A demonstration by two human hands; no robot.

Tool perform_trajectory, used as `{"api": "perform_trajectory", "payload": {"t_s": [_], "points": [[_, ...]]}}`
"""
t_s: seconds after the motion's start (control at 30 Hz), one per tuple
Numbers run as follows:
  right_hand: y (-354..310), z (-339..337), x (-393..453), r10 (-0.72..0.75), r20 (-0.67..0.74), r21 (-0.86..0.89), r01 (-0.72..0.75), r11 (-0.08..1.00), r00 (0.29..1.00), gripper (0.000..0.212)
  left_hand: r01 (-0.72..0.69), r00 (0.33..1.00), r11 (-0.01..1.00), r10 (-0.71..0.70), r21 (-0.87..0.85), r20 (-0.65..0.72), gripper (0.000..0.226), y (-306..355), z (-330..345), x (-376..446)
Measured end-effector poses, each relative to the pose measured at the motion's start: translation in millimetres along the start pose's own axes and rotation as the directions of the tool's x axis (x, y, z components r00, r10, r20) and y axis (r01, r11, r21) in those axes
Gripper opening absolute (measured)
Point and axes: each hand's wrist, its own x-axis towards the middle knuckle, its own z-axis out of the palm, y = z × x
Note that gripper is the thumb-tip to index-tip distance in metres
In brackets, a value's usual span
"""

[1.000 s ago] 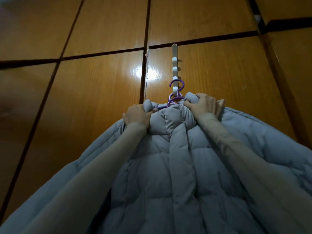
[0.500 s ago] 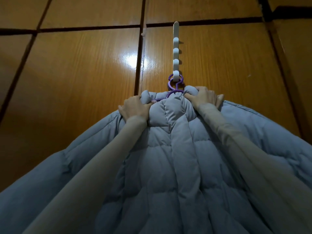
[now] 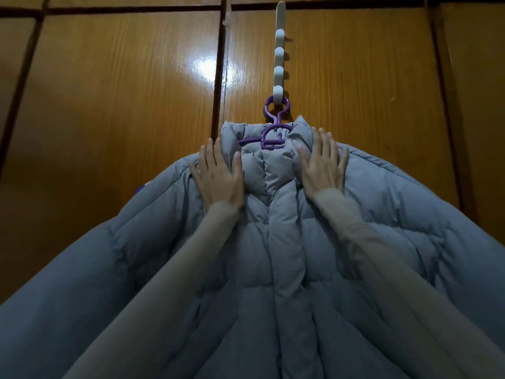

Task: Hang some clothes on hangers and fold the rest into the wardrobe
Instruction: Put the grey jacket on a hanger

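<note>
- The grey padded jacket hangs in the middle of the view on a purple hanger, its collar standing up at about 12 o'clock from the jacket's body and its front closed down the centre
- The hanger's round top loop sits over the lowest knob of a white hook strip, which runs straight up toward 12 o'clock on the wooden wardrobe door
- The left hand lies flat on the jacket at about 9 o'clock from the hanger, fingers straight and spread, thumb against the collar edge; it grasps nothing
- The right hand lies flat on the shoulder at about 3 o'clock from the hanger, fingers straight and spread, grasping nothing
- Both forearms wear pale sleeves that come in from 7 and 5 o'clock
- A second wooden door joins at a dark vertical seam toward 11 o'clock, with a bright glare on its glossy surface
</note>
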Motion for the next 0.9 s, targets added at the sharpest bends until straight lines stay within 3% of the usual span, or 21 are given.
{"api": "perform_trajectory", "payload": {"t_s": [0.1,0.2,0.3,0.37,0.47,0.6,0.77,0.9], "points": [[6.7,4.8,-29.9,-0.028,0.073,-0.089,0.034,0.995,0.997,0.063,-0.062,0.998,0.997,0.062,0.036,0.009,0.069,-9.7,6.8,-46.1],[15.9,8.5,-75.8,-0.091,0.061,-0.179,0.101,0.979,0.994,0.068,-0.119,0.988,0.986,0.107,0.119,0.107,0.077,-19.8,9.0,-96.1],[35.3,17.0,-123.3,-0.155,0.102,-0.182,0.172,0.968,0.983,0.054,-0.147,0.949,0.971,0.085,0.188,0.304,0.083,-33.7,2.0,-136.2],[50.4,18.2,-152.3,-0.219,0.165,-0.174,0.247,0.953,0.962,0.057,-0.129,0.895,0.972,0.029,0.195,0.445,0.088,-39.9,-7.3,-158.6],[65.7,10.4,-188.6,-0.243,0.318,-0.173,0.308,0.936,0.917,0.068,-0.142,0.829,0.957,-0.025,0.253,0.559,0.099,-41.9,-23.2,-189.0],[76.2,-5.2,-223.9,-0.217,0.478,-0.175,0.335,0.926,0.851,0.068,-0.190,0.736,0.921,-0.095,0.339,0.671,0.101,-47.5,-40.2,-230.1],[88.5,-26.3,-258.6,-0.197,0.602,-0.114,0.328,0.938,0.774,0.067,-0.253,0.655,0.863,-0.180,0.437,0.734,0.102,-58.8,-60.5,-281.1],[100.2,-46.0,-277.0,-0.137,0.741,-0.068,0.275,0.959,0.658,0.072,-0.288,0.583,0.842,-0.223,0.455,0.782,0.091,-68.1,-81.2,-299.5]]}}
